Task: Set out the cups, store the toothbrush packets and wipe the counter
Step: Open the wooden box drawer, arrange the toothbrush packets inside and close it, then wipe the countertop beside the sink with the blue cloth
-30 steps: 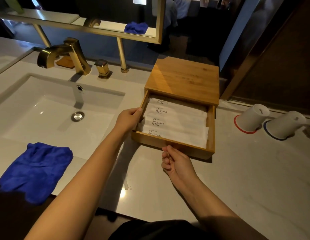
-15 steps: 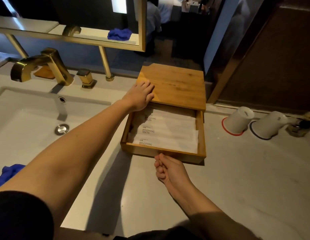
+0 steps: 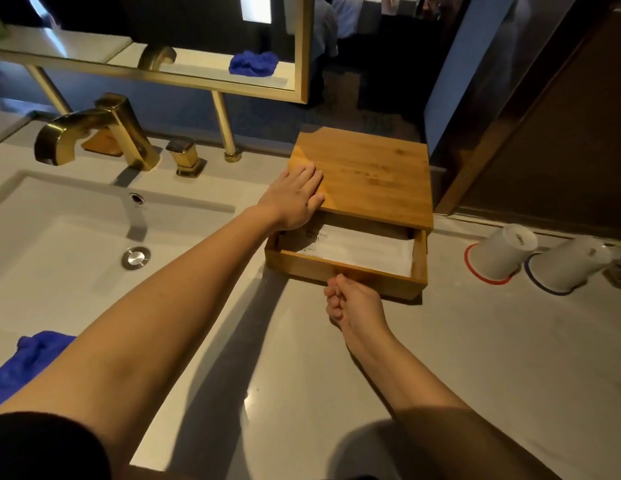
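Note:
A bamboo box (image 3: pixel 375 178) stands on the counter (image 3: pixel 475 358) beside the sink. Its drawer (image 3: pixel 371 275) is partly open and holds white toothbrush packets (image 3: pixel 368 249). My left hand (image 3: pixel 295 195) lies flat on the box's top at the near left corner, fingers spread. My right hand (image 3: pixel 354 301) is curled at the middle of the drawer's front, fingers closed against it. Two white cups sit upside down to the right: one with a red rim (image 3: pixel 499 252), one with a blue rim (image 3: pixel 569 268).
A white sink (image 3: pixel 77 244) with a gold tap (image 3: pixel 94 133) takes up the left. A blue cloth (image 3: pixel 28 358) lies at the sink's near edge. A gold-framed mirror (image 3: pixel 198 46) hangs behind. A dark wall and door frame (image 3: pixel 510 116) close the right side.
My left hand has gone from the drawer's left edge up onto the box's top. The drawer has slid further in, so fewer packets show. My right hand stays at the drawer's front.

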A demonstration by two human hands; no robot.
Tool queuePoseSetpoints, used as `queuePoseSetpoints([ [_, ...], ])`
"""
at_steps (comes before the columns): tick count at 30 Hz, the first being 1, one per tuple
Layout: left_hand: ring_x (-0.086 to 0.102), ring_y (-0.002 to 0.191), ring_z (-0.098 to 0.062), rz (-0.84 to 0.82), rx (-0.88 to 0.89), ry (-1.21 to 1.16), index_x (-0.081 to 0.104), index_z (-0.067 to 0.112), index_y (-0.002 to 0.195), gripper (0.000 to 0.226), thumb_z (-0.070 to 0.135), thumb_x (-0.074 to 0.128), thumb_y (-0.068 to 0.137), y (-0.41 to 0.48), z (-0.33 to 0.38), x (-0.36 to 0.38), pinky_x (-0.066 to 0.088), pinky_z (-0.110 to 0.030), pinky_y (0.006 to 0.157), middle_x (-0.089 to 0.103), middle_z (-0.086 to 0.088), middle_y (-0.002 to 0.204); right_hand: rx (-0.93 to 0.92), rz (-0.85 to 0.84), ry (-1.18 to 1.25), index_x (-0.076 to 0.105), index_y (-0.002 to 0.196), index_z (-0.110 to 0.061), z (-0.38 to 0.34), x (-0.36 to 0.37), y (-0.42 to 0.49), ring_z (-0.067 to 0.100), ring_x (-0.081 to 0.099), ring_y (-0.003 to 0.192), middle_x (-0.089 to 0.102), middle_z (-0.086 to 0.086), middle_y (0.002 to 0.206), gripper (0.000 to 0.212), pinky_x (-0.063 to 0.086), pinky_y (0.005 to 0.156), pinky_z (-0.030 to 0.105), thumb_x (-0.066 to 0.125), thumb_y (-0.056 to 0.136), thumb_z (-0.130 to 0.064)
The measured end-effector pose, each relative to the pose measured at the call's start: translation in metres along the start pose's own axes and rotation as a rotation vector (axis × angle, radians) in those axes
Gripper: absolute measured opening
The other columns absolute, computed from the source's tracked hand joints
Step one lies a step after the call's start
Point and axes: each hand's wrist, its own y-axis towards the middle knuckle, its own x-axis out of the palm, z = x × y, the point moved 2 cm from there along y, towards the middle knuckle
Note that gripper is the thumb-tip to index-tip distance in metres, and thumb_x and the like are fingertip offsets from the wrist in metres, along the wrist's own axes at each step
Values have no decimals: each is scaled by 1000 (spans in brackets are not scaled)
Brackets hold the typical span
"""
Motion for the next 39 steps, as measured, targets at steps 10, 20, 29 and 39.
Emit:
queuePoseSetpoints([
  [10,4,145,-23,41,-12,6,12,12,146,56,39,19,98,0,4,0,3,-38,116,9,-11,157,-21,67,-2,63,75,-8,-38,10,46,9,44,49,56,4,65,29,32,47,21,48,96,-21],
  [20,6,145,-24,61,-4,27,14,11,146,57,41,18,98,0,3,3,3,-39,116,11,-11,157,-49,51,-50,58,73,-9,-57,14,76,8,41,48,54,3,64,28,30,47,22,45,97,-19],
  [29,21,140,-24,217,-49,-13,29,12,142,55,43,28,96,-16,11,7,13,-41,114,31,-9,151,40,20,-179,57,78,-4,-73,13,71,10,42,51,55,7,69,27,33,48,19,44,97,-17],
  [39,38,131,-23,264,-369,-388,45,17,133,46,35,50,91,-136,12,1,31,-38,107,46,-6,141,-133,-116,-748,63,86,-13,-45,30,44,18,58,64,64,8,77,20,49,59,28,52,92,-28],
])
